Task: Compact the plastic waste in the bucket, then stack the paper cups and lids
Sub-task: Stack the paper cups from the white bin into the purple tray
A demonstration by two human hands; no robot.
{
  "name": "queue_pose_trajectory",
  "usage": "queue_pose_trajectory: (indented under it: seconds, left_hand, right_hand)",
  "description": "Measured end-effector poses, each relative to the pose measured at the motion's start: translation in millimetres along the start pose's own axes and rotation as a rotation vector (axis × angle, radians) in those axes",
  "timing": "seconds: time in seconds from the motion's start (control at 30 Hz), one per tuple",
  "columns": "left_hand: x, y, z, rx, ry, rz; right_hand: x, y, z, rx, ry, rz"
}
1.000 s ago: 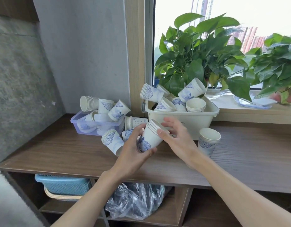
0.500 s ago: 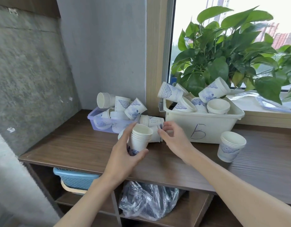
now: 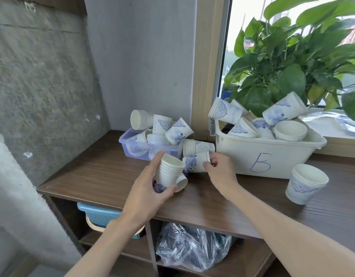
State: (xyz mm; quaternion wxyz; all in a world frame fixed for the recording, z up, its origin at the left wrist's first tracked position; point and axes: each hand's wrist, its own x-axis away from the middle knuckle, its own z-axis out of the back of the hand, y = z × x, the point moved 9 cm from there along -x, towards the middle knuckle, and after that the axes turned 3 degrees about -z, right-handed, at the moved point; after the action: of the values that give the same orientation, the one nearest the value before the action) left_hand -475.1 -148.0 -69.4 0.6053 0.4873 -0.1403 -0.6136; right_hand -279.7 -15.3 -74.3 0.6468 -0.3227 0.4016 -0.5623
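My left hand grips an upright stack of white paper cups with blue print just above the wooden shelf. My right hand pinches the base end of a cup lying on its side on the shelf, in front of another lying stack. A further cup lies behind the held stack. More cups fill a clear lilac box and a white tub marked "B". A nested stack stands at the right.
The brown wooden shelf ends at a grey wall on the left. Leafy potted plants stand on the window sill behind the tub. Below the shelf are a crumpled clear plastic bag and a blue basket.
My left hand lowered the cup stack from a tilt to upright near the shelf. My right hand left the stack, reached forward and took hold of the lying cup. The view shifted left.
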Motion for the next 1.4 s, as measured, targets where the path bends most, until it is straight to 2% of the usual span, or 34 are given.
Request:
queue_pose_trajectory:
  seconds: [0.37,0.5,0.8,1.1,1.4]
  left_hand:
    - [-5,16,-10,-0.096,-0.131,0.014]
    - [-7,23,-11,-0.122,-0.146,0.013]
    - [-6,35,-8,-0.156,-0.148,0.004]
    - [-11,48,-2,-0.115,-0.143,-0.061]
    - [-12,43,-3,-0.118,-0.145,-0.103]
  right_hand:
    - [28,-58,62,-0.071,0.09,0.285]
    - [38,-75,69,-0.117,0.002,0.362]
    - [57,-92,46,-0.025,-0.183,0.474]
    - [51,-86,26,-0.143,-0.285,0.264]
    - [52,-84,6,-0.19,-0.344,0.241]
